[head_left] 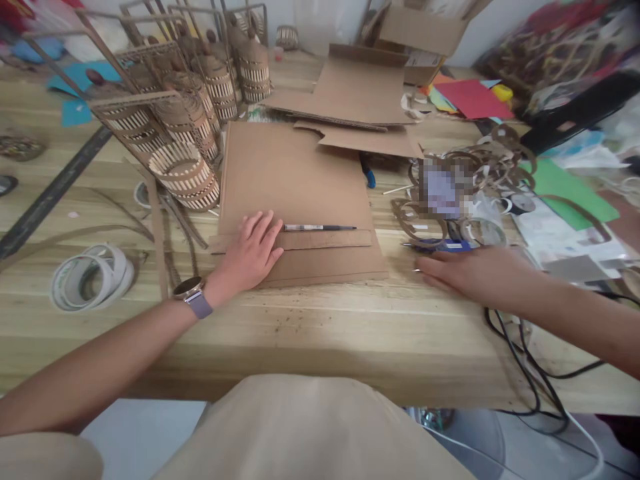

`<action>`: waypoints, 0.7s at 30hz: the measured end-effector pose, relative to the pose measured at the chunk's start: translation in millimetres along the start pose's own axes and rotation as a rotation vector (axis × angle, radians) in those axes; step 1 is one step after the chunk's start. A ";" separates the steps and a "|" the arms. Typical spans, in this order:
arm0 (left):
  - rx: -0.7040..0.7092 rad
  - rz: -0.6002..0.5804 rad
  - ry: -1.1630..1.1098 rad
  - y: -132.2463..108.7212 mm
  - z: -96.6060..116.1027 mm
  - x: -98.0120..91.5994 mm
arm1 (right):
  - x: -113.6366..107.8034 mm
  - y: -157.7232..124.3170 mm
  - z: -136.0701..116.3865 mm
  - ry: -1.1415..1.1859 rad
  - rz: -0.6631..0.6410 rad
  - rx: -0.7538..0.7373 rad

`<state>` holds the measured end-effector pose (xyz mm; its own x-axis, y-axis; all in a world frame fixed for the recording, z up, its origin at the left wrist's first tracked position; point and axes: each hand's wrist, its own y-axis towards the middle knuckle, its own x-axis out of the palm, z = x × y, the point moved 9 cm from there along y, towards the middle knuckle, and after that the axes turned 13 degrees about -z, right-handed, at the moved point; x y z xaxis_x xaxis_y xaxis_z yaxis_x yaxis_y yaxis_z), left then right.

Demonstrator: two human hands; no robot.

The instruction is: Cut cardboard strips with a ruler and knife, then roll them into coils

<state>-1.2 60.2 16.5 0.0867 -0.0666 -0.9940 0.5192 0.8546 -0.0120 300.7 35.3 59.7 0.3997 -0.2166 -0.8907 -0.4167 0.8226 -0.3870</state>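
My left hand (250, 252) lies flat with fingers spread, pressing on a narrow cardboard strip (330, 240) and the brown cardboard sheet (295, 170) beneath it. Just above the strip rests a pen (320, 228), its dark end pointing right. Beyond the sheet's right edge, my right hand (465, 273) is low over the table with its fingers closed together. A small shiny tip shows at those fingertips; the rest of that thing is hidden by the hand. Right behind the hand lies a blue object (453, 246), partly covered.
Lantern-like cardboard-and-stick pieces (217, 83) crowd the back left, beside a round stick basket (185, 175). Tape rolls (93, 277) sit at left. Folded cardboard (360, 87) lies behind the sheet. Cardboard rings (467, 160) and black cables (525, 360) are at right.
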 end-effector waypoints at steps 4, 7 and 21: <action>-0.006 0.013 -0.015 2.4 -4.3 2.2 | -8.4 26.3 -60.3 -0.082 -0.150 -0.140; 0.002 0.030 -0.063 1.3 -10.2 -0.1 | -17.0 45.8 -87.6 -0.080 -0.134 -0.159; 0.018 0.034 -0.036 -8.4 -10.3 -16.2 | -25.0 61.4 -79.3 -0.022 -0.210 -0.171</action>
<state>-15.8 59.5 31.6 0.1348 -0.0564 -0.9893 0.5304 0.8474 0.0240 200.3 49.5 39.3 0.5088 -0.3605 -0.7818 -0.4537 0.6595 -0.5994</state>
